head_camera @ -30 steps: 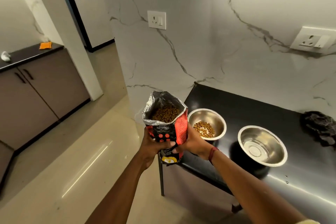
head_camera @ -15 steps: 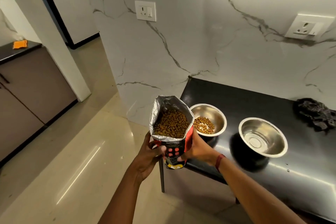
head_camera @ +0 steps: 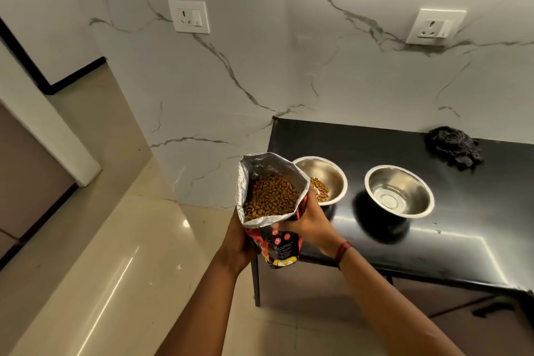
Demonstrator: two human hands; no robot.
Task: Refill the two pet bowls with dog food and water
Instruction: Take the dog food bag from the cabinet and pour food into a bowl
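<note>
An open red and black dog food bag (head_camera: pixel 274 243) with a silver lining shows brown kibble inside. My left hand (head_camera: pixel 238 243) grips its left side and my right hand (head_camera: pixel 307 221) grips its right edge, holding it upright just left of the black table (head_camera: pixel 476 240). Behind the bag on the table stands a steel bowl (head_camera: pixel 332 176) with a small heap of kibble, partly hidden by the bag. To its right stands a second steel bowl (head_camera: pixel 400 191); whether it holds water I cannot tell.
A dark crumpled cloth (head_camera: pixel 453 146) lies at the table's back right. The marble wall (head_camera: pixel 260 66) behind carries two sockets. Glossy tile floor (head_camera: pixel 115 269) spreads to the left, with a brown cabinet (head_camera: pixel 26 182) at the far left edge.
The bag has tipped more upright and its mouth has opened wider toward me. The view has swung right, so the left cabinet has mostly left the frame.
</note>
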